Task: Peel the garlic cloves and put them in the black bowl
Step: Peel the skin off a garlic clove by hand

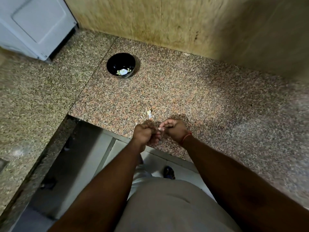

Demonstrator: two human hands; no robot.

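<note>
The black bowl (120,65) stands on the speckled granite counter (184,91), far ahead and to the left, with several pale peeled cloves (123,72) at its bottom. Over the counter's near edge my left hand (144,133) and my right hand (174,129) are brought together, fingers curled. Between their fingertips they pinch a small pale garlic clove (158,129), mostly hidden by the fingers. Bits of white garlic skin (149,114) lie on the counter just beyond my hands.
A white appliance (33,25) stands at the back left. A yellowish tiled wall (158,19) runs behind the counter. The counter turns a corner on the left, with the floor and cupboard fronts (93,156) below its edge.
</note>
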